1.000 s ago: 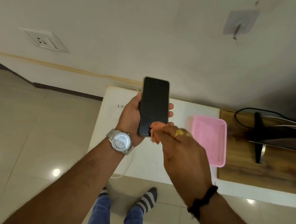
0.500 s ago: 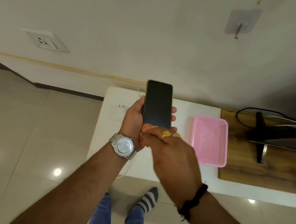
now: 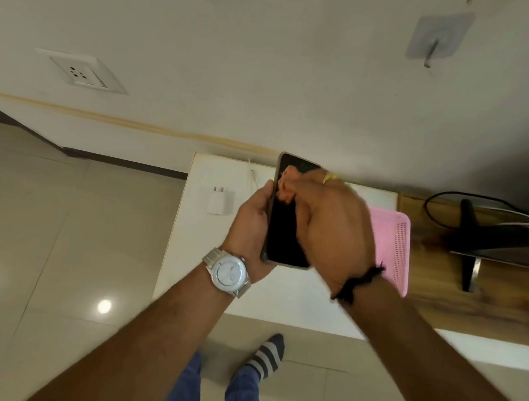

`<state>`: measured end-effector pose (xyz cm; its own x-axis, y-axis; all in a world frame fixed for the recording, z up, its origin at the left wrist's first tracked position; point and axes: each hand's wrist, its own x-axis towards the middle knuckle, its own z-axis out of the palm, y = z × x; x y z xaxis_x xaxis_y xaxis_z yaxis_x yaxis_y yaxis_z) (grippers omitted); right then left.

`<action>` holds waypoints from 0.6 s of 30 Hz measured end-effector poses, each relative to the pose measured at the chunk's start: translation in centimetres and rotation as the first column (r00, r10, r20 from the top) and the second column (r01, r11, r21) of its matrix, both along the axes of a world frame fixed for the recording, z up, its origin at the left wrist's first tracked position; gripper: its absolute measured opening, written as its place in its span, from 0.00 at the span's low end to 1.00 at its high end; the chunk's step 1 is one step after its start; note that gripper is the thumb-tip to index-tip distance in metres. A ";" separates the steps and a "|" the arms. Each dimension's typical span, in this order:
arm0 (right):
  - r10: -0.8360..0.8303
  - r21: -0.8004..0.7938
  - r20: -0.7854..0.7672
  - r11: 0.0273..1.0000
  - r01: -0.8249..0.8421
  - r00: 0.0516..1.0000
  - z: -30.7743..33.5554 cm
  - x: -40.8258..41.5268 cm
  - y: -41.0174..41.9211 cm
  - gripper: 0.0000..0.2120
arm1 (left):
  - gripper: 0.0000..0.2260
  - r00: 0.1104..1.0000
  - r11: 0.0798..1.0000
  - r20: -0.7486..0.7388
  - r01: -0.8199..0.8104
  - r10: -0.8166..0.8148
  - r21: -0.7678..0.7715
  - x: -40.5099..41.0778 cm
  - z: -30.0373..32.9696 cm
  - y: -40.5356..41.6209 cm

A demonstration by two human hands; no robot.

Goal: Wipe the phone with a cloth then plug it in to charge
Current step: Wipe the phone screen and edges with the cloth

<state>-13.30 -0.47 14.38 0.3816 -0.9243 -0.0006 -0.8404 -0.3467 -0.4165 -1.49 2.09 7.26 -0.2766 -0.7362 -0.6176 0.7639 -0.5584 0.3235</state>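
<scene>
My left hand [image 3: 251, 221] grips a phone [image 3: 284, 232] with a dark screen, held upright above the white table [image 3: 193, 242]. My right hand [image 3: 332, 222] presses a small orange cloth [image 3: 287, 186] against the upper part of the screen and covers the phone's right side. A white charger plug [image 3: 218, 199] lies on the table left of the phone, and its thin white cable [image 3: 252, 175] runs along the table's back edge. A wall socket [image 3: 80, 72] sits high on the wall at the left.
A pink plastic basket [image 3: 399, 238] lies on the table right of my hands. Beyond it a wooden surface [image 3: 430, 282] carries a dark monitor stand [image 3: 469, 241] and a black cable. An adhesive hook [image 3: 434, 40] is stuck on the wall.
My right hand moved the orange cloth from the bottom of the screen up to its top. The phone sank a little lower in my left hand's grip, uncovering the charger plug.
</scene>
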 end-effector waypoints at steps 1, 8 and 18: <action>0.009 0.065 0.016 0.998 -0.010 1.000 0.0 0.1 1.8 0.09 | 0.26 1.000 1.000 0.018 -0.006 0.006 0.004 0.5 0.1 -0.3; -0.005 -0.009 0.031 1.000 0.006 0.999 1.2 0.5 0.7 0.11 | 0.22 0.998 0.998 0.003 0.060 -0.060 -0.020 -0.1 0.1 0.4; 0.058 0.020 0.070 0.998 -0.060 0.996 1.8 0.5 3.1 0.10 | 0.22 0.999 0.999 -0.011 0.046 -0.046 -0.013 0.0 0.9 0.4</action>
